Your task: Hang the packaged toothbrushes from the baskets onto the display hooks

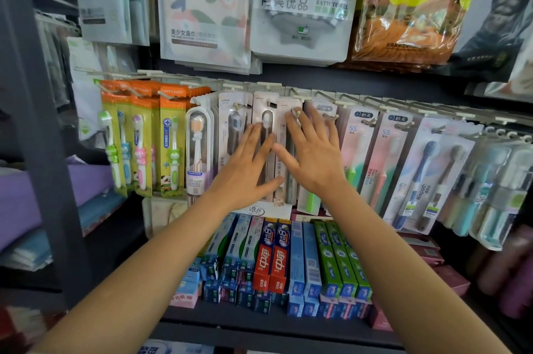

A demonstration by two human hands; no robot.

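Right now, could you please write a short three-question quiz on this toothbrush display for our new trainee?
1. True or false: the left hand grips a package.
2. What stands on the shelf under the hanging toothbrush packs? A) toothpaste boxes B) soap bars C) bottles
3. What colour are the card tops of the children's toothbrush packs at far left?

Key: 1. False; both it and the right hand lie flat with straight fingers. 2. A, toothpaste boxes. 3. Orange.
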